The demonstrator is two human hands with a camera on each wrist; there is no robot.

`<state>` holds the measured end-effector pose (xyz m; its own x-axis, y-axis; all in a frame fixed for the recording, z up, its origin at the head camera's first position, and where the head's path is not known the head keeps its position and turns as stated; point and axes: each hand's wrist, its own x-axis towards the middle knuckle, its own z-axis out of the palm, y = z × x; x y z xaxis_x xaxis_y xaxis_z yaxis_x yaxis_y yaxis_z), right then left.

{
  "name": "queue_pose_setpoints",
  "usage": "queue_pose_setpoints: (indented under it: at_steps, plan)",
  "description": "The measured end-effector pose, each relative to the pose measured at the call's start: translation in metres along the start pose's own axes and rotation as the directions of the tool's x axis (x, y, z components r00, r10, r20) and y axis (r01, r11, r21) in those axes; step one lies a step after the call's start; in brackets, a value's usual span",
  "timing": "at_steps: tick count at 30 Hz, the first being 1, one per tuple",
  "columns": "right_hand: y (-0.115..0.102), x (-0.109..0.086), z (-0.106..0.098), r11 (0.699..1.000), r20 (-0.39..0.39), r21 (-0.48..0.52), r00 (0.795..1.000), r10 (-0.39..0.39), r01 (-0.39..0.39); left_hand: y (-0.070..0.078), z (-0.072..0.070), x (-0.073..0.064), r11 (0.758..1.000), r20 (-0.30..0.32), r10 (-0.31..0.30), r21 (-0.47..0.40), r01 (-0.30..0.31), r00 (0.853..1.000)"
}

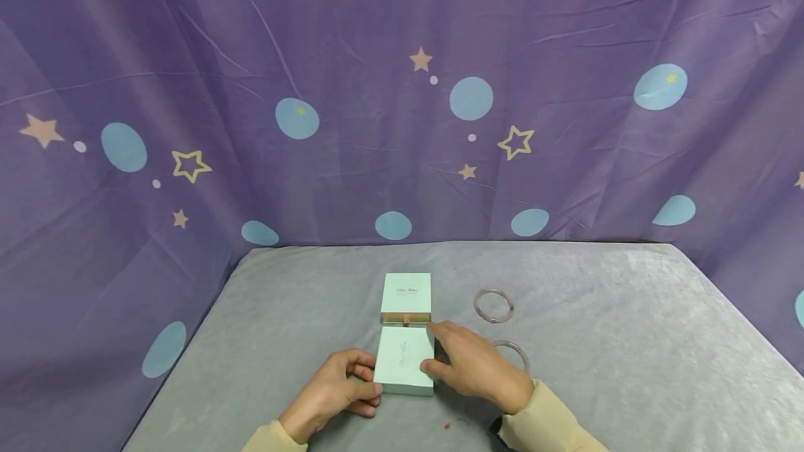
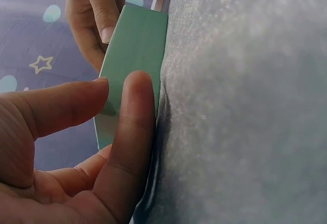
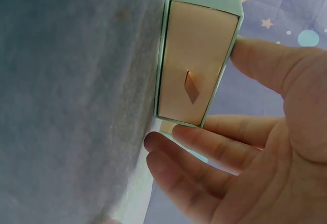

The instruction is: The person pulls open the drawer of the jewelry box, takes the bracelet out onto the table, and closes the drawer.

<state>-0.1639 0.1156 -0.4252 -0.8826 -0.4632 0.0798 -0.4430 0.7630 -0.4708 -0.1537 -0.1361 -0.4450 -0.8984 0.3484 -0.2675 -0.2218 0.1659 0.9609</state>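
Two flat mint-green drawer boxes lie one behind the other in the head view. My left hand point(image 1: 342, 389) is at the left side of the near box point(image 1: 405, 358), its thumb by the front left corner and its fingers bent. My right hand point(image 1: 474, 365) touches that box's right edge with its thumb; its fingers reach, nearly straight, toward the far right corner. In the right wrist view the drawer front point(image 3: 196, 50) is tan, with a small ribbon tab point(image 3: 191, 88). The far box point(image 1: 407, 293) shows a gold-toned front with a tab.
A pinkish translucent bangle point(image 1: 493, 321) lies right of the far box. Another bangle point(image 1: 523, 349) is partly hidden behind my right hand. Grey cloth point(image 1: 301, 312) covers the table, and a purple patterned curtain point(image 1: 377, 166) hangs behind. A small red mark point(image 1: 447, 426) shows near the front.
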Motion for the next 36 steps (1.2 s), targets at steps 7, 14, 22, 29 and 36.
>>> queue_pose_setpoints:
  at_steps: [7, 14, 22, 29, 36]
  plan:
    - [-0.0022, -0.0003, -0.0003, 1.000, -0.022, -0.016, 1.000, -0.001, 0.000, 0.0004, 0.0010, -0.0007, 0.999, -0.024, 0.037, -0.008, -0.037, 0.999]
    - [-0.0046, -0.0021, 0.0001, 0.998, -0.054, -0.054, 0.998, 0.017, -0.020, -0.0005, 0.0008, -0.0004, 0.997, -0.049, 0.073, -0.016, -0.074, 0.996]
    - [-0.0069, -0.0039, -0.0011, 0.996, -0.072, -0.087, 0.997, 0.018, -0.024, -0.0004, 0.0005, 0.0015, 0.996, -0.071, 0.083, -0.018, -0.084, 0.994]
    - [-0.0086, -0.0054, -0.0021, 0.994, -0.102, -0.106, 0.995, 0.000, -0.011, 0.0011, 0.0007, 0.0008, 0.994, -0.116, 0.112, 0.000, -0.113, 0.987]
    - [-0.0099, -0.0058, -0.0024, 0.994, -0.109, -0.106, 0.994, 0.001, -0.012, 0.0014, -0.0003, 0.0010, 0.993, -0.120, 0.111, 0.054, -0.105, 0.987]
